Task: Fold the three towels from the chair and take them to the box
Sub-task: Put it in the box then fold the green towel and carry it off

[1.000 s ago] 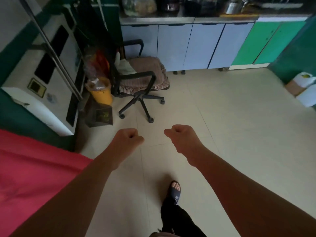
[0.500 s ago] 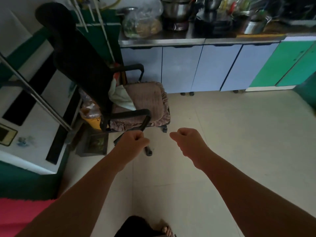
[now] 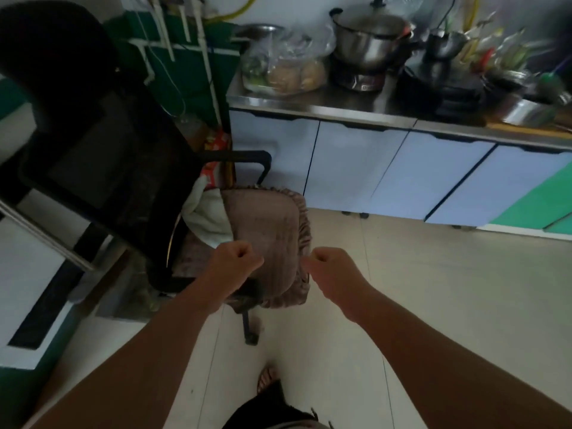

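Observation:
A black office chair [image 3: 93,156] stands at the left, its seat under a brown frilled cover [image 3: 272,230]. A pale whitish towel [image 3: 205,216] lies bunched at the back of the seat, partly tucked behind the brown fabric. My left hand [image 3: 233,261] is a closed fist over the seat's front edge, holding nothing. My right hand [image 3: 332,270] is also a fist, just right of the seat's front corner, empty. The box is out of sight.
Pale blue cabinet doors [image 3: 356,168] run behind the chair under a steel counter [image 3: 325,103] crowded with a pot [image 3: 370,38], bags and cookware. A white appliance [image 3: 28,274] stands at the left. Tiled floor [image 3: 433,289] spreads to the right. My sandalled foot [image 3: 267,377] shows below.
I have walked closer to the chair; it fills more of the view and both fists now hover at its seat. The red surface at the lower left has left the view.

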